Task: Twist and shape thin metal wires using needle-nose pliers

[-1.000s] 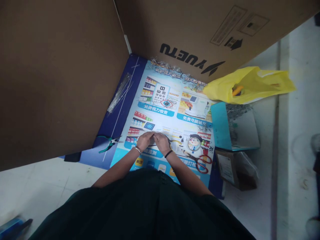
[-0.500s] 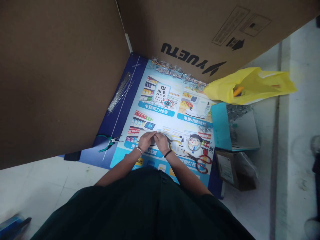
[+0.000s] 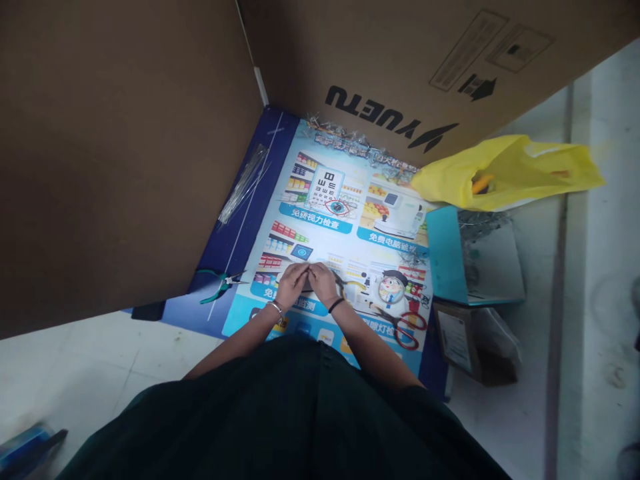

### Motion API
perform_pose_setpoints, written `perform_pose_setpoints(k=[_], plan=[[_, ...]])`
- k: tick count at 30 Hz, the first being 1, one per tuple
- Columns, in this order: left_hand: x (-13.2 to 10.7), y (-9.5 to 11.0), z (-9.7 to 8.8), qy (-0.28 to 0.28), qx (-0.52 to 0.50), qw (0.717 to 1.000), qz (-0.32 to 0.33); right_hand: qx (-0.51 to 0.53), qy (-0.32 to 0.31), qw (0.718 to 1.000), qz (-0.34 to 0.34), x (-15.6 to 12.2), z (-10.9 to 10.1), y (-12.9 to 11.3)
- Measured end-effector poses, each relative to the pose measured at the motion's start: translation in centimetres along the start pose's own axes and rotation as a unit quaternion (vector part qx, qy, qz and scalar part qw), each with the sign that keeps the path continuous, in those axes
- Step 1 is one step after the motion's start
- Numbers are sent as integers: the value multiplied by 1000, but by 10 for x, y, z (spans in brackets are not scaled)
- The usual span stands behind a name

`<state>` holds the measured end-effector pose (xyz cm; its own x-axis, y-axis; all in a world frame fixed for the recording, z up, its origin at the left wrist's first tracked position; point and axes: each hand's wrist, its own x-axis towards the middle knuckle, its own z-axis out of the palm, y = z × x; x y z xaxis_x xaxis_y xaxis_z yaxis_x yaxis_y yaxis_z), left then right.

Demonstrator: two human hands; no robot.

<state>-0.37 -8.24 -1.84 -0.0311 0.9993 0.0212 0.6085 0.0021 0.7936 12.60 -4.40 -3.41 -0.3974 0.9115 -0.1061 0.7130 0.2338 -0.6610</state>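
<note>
While over the poster [image 3: 327, 243], left hand [image 3: 291, 284] and right hand [image 3: 323, 283] with tips close together, their grip unclear

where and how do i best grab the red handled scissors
Probably by the red handles, coming from the right: the loops lie on that side, while the blades of the scissors point left, toward the right hand.

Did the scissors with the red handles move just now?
No. The scissors lie in the same place on the poster, just below the cartoon face.
</note>
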Motion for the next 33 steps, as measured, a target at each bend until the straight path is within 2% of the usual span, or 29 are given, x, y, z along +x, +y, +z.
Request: perform_pose_setpoints(k=[8,17,25,33], plan=[[-2,0,7,42,-26,999,-14,-25,-28,999,-5,-2,3,4],[1,-6,17,81,-51,995,15,-48,-44,998,2,0,5,6],[5,-6,15,76,-70,994,35,-70,-44,997,14,2,6,5],[10,1,10,62,-78,995,16,-86,-32,996,18,4,-1,1]])
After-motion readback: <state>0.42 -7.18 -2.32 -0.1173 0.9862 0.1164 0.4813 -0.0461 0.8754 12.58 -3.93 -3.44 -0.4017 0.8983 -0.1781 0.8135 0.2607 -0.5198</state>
